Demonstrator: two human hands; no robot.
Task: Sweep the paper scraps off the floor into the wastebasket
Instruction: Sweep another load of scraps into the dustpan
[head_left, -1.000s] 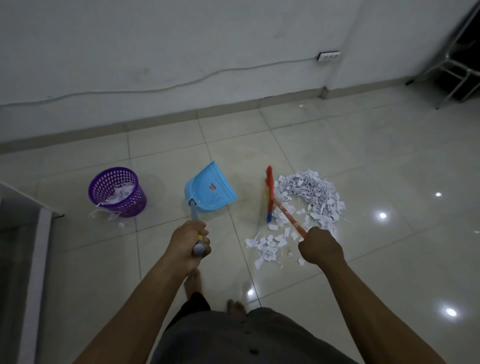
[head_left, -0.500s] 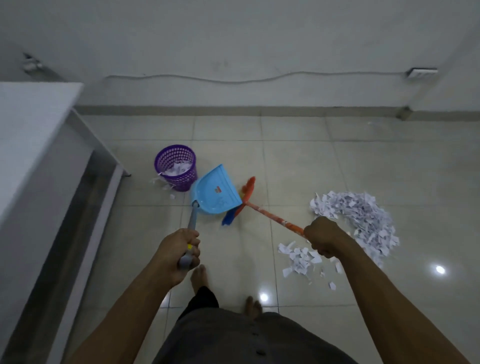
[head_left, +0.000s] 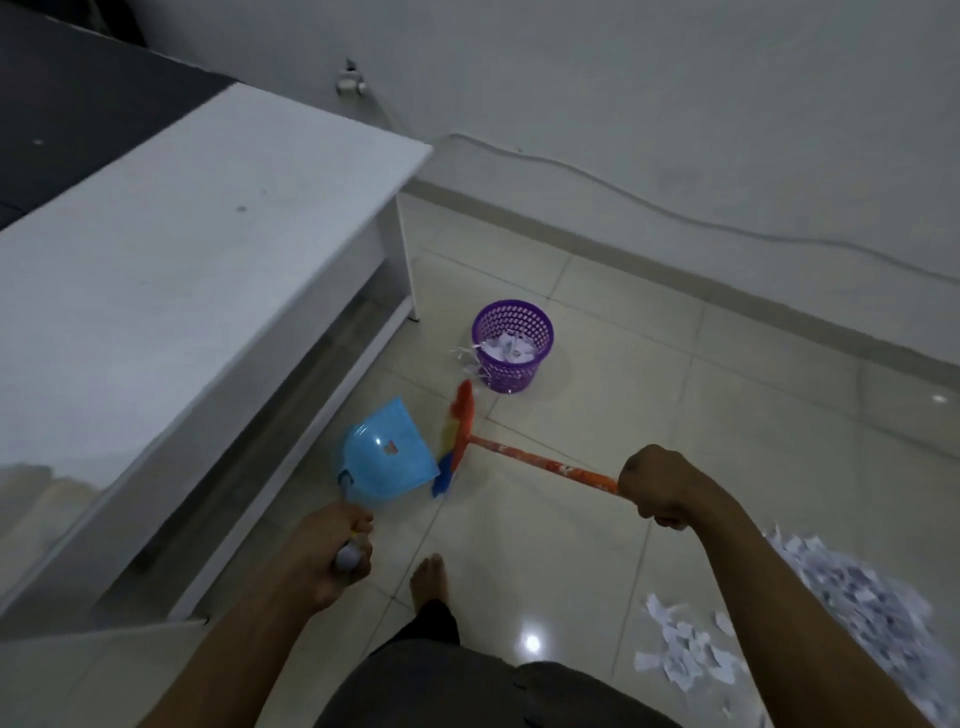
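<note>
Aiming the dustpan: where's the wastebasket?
Head view, centre: the purple wastebasket stands on the floor just beyond the broom head, right of the white table.

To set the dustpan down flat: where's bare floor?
Bare tiles lie right of the purple wastebasket, between broom handle and baseboard. Crowded: paper scraps at lower right, loose strips left of the wastebasket, white table beside the dustpan.

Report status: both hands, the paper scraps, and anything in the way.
Left hand grips dustpan handle, right hand grips broom handle. Paper scraps piled on floor at right, away from broom head. Wastebasket partly filled. White table close beside dustpan.
</note>
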